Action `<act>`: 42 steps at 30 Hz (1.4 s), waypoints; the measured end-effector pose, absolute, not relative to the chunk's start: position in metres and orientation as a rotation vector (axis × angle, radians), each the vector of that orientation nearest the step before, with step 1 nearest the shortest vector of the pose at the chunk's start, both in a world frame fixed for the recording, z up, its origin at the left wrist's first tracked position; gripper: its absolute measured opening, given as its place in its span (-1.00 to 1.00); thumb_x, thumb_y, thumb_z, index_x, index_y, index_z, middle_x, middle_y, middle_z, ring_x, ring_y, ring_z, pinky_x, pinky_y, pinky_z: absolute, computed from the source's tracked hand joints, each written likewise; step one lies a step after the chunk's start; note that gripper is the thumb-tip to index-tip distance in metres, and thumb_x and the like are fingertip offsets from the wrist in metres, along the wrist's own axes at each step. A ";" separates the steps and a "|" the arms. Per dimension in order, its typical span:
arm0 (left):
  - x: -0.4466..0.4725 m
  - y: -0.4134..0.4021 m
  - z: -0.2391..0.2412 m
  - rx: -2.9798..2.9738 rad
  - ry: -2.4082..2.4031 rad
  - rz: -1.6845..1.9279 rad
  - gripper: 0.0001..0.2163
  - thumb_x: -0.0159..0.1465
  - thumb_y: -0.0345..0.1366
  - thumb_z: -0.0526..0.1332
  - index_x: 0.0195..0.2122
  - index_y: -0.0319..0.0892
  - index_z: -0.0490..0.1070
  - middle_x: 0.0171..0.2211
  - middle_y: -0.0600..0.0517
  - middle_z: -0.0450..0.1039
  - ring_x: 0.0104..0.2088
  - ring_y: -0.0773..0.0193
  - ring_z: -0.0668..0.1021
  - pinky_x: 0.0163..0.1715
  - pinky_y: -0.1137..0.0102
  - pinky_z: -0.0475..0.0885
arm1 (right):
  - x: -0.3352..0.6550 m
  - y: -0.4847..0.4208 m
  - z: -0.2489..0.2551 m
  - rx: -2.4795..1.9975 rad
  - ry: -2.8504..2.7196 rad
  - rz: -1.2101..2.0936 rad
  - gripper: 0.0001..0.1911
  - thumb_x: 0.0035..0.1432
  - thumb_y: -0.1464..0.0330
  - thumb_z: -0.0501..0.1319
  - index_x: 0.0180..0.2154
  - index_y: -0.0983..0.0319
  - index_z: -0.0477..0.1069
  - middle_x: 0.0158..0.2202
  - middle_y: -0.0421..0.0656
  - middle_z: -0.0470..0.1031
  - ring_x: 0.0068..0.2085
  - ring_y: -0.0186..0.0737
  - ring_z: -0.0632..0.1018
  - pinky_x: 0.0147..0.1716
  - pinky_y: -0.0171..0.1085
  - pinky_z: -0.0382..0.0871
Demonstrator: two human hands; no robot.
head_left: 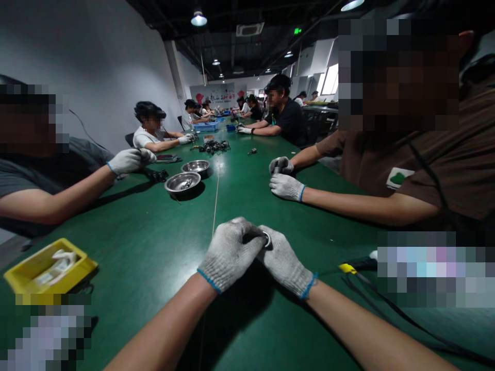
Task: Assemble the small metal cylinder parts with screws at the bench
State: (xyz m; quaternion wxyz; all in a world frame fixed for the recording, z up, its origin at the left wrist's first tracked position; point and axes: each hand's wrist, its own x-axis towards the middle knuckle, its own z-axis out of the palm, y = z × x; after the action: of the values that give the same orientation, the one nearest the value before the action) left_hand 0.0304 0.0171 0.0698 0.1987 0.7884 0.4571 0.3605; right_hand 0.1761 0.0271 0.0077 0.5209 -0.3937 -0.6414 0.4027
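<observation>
Both my hands wear white knitted gloves with blue cuffs and meet above the green table (pixel 240 190). Between them is a small round part with a shiny metal rim (pixel 267 239); the gloves cover most of it, so its kind is unclear. My left hand (pixel 231 252) pinches it from the left, thumb and fingers pressed together. On the other side, my right hand (pixel 285 259) is closed around it with the fingers curled under and largely hidden.
Two metal bowls (pixel 182 182) stand ahead on the left, one with small parts inside. A yellow bin (pixel 83 260) sits at the near left. Black cables (pixel 356 265) lie at right. Gloved co-workers sit along both sides, near a dark pile of parts (pixel 212 147).
</observation>
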 end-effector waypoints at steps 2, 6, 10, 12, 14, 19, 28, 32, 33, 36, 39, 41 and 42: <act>0.031 0.017 0.072 2.241 1.294 0.982 -0.89 0.21 -0.43 0.33 -0.33 -0.13 0.67 -0.37 0.03 0.63 -0.32 0.23 0.63 -0.25 0.38 0.51 | 0.176 0.027 0.008 -0.940 -1.550 0.953 -0.85 0.06 0.26 0.33 -0.45 0.17 0.44 -0.44 -0.20 0.57 -0.34 -0.16 0.56 -0.31 -0.25 0.50; 0.034 0.014 0.076 2.239 1.377 0.928 -0.89 0.20 -0.42 0.32 -0.35 -0.13 0.66 -0.38 0.03 0.62 -0.33 0.22 0.62 -0.30 0.38 0.49 | 0.176 0.026 0.008 -0.934 -1.574 0.933 -0.92 0.07 0.31 0.30 -0.42 0.16 0.46 -0.40 -0.17 0.60 -0.29 -0.12 0.59 -0.25 -0.23 0.53; 0.037 0.011 0.078 2.189 1.462 0.902 -0.90 0.25 -0.36 0.33 -0.37 -0.15 0.66 -0.40 0.02 0.61 -0.35 0.21 0.62 -0.33 0.37 0.46 | 0.176 0.025 0.007 -0.956 -1.575 0.925 -0.95 0.08 0.34 0.27 -0.42 0.16 0.45 -0.39 -0.16 0.60 -0.31 -0.13 0.59 -0.25 -0.22 0.53; 0.038 0.010 0.078 2.205 1.464 0.884 -0.89 0.27 -0.35 0.33 -0.36 -0.13 0.67 -0.39 0.02 0.62 -0.34 0.21 0.62 -0.32 0.36 0.45 | 0.176 0.025 0.007 -0.971 -1.574 0.931 -0.94 0.08 0.34 0.27 -0.43 0.16 0.43 -0.41 -0.17 0.58 -0.34 -0.15 0.57 -0.29 -0.23 0.51; 0.038 0.008 0.078 2.240 1.472 0.872 -0.89 0.28 -0.35 0.33 -0.35 -0.12 0.68 -0.37 0.02 0.61 -0.33 0.20 0.62 -0.29 0.36 0.46 | 0.175 0.025 0.007 -0.966 -1.574 0.931 -0.96 0.07 0.35 0.26 -0.42 0.16 0.42 -0.42 -0.17 0.57 -0.34 -0.14 0.57 -0.31 -0.24 0.50; 0.038 0.006 0.079 2.365 1.492 0.794 -0.88 0.30 -0.36 0.31 -0.31 -0.11 0.68 -0.35 0.00 0.59 -0.33 0.19 0.61 -0.27 0.34 0.47 | 0.174 0.024 0.007 -0.959 -1.567 0.901 -0.94 0.09 0.36 0.21 -0.43 0.15 0.40 -0.41 -0.16 0.58 -0.33 -0.14 0.58 -0.30 -0.24 0.51; 0.028 0.007 0.085 2.797 1.198 0.701 -0.77 0.32 -0.41 0.19 -0.13 -0.07 0.62 -0.32 -0.03 0.48 -0.34 0.20 0.54 -0.29 0.33 0.49 | 0.181 0.030 0.005 -1.024 -1.509 0.843 -0.96 0.04 0.36 0.22 -0.44 0.17 0.41 -0.42 -0.19 0.59 -0.38 -0.20 0.53 -0.33 -0.26 0.46; 0.026 0.007 0.084 2.806 1.150 0.727 -0.74 0.32 -0.41 0.18 -0.04 -0.08 0.58 -0.27 -0.05 0.46 -0.30 0.16 0.54 -0.26 0.29 0.52 | 0.180 0.030 0.004 -0.996 -1.459 0.865 -0.93 -0.01 0.33 0.26 -0.44 0.17 0.40 -0.43 -0.20 0.58 -0.37 -0.20 0.54 -0.33 -0.27 0.46; 0.026 0.007 0.083 2.781 1.149 0.739 -0.73 0.33 -0.41 0.17 -0.02 -0.08 0.58 -0.26 -0.05 0.46 -0.30 0.17 0.54 -0.26 0.30 0.52 | 0.180 0.030 0.004 -0.992 -1.447 0.865 -0.93 -0.02 0.33 0.26 -0.43 0.18 0.41 -0.43 -0.20 0.58 -0.37 -0.19 0.54 -0.33 -0.27 0.46; 0.026 0.008 0.079 2.672 1.145 0.804 -0.71 0.35 -0.41 0.15 0.00 -0.09 0.58 -0.22 -0.05 0.45 -0.29 0.20 0.56 -0.25 0.31 0.52 | 0.178 0.030 0.004 -0.976 -1.430 0.857 -0.92 0.01 0.30 0.24 -0.43 0.18 0.42 -0.42 -0.18 0.60 -0.38 -0.19 0.53 -0.35 -0.26 0.47; 0.027 0.008 0.075 2.564 1.110 0.892 -0.73 0.37 -0.41 0.14 -0.01 -0.10 0.59 -0.20 -0.05 0.45 -0.26 0.20 0.57 -0.22 0.32 0.53 | 0.179 0.030 0.006 -0.957 -1.436 0.866 -0.91 0.05 0.29 0.22 -0.42 0.17 0.43 -0.41 -0.17 0.61 -0.36 -0.18 0.56 -0.32 -0.25 0.49; 0.028 0.009 0.073 2.497 1.064 0.964 -0.73 0.36 -0.44 0.14 -0.02 -0.12 0.58 -0.18 -0.05 0.46 -0.23 0.21 0.58 -0.20 0.34 0.54 | 0.179 0.030 0.008 -0.939 -1.440 0.896 -0.91 0.05 0.29 0.24 -0.40 0.17 0.45 -0.40 -0.17 0.62 -0.33 -0.15 0.58 -0.28 -0.23 0.52; 0.027 0.010 0.073 2.468 1.044 1.000 -0.72 0.35 -0.46 0.14 -0.02 -0.13 0.58 -0.18 -0.05 0.47 -0.21 0.22 0.59 -0.18 0.35 0.54 | 0.180 0.029 0.009 -0.928 -1.443 0.912 -0.90 0.04 0.29 0.25 -0.39 0.18 0.46 -0.40 -0.17 0.63 -0.31 -0.14 0.59 -0.26 -0.22 0.53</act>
State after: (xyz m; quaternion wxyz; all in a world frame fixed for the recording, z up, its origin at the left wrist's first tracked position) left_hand 0.0273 0.0096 0.0725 0.1404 0.8544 0.3613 0.3461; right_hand 0.1799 0.0295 0.0087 0.5643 -0.3942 -0.6131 0.3877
